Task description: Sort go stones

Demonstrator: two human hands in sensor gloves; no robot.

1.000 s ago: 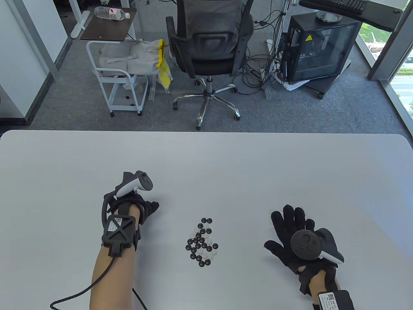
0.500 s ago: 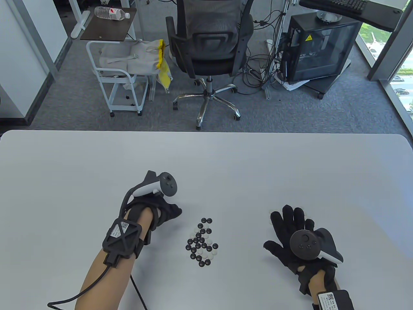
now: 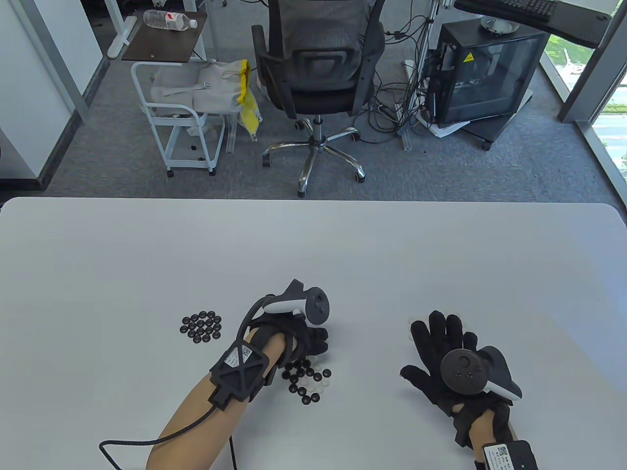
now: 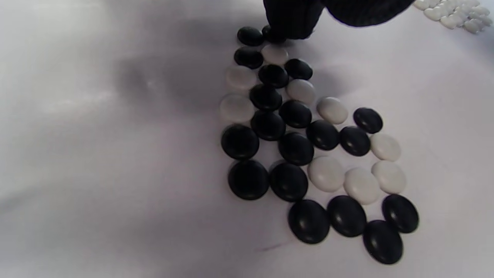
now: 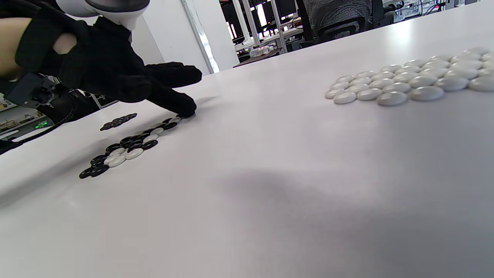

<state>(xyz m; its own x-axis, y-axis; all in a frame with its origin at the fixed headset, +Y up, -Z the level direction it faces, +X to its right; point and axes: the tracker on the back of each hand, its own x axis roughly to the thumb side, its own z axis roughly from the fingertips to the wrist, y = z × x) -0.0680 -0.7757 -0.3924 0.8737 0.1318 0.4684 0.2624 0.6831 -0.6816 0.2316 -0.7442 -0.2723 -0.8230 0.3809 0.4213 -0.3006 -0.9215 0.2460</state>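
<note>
Left hand (image 3: 299,338) reaches over the mixed pile of stones (image 3: 306,379) mid-table, one fingertip (image 4: 287,23) touching a black stone, grip not discernible; right hand (image 3: 448,360) lies flat, fingers spread, beside the white stones (image 5: 409,83).

Black gloves, bare forearms, white-and-grey trackers (image 3: 308,306), black cabled wrist module (image 3: 238,371) with QR label.

A mixed cluster of black and white Go stones (image 3: 306,379) lies mid-table. An all-black group (image 3: 202,327) sits to its left; an all-white group (image 5: 409,83) lies to its right.
</note>
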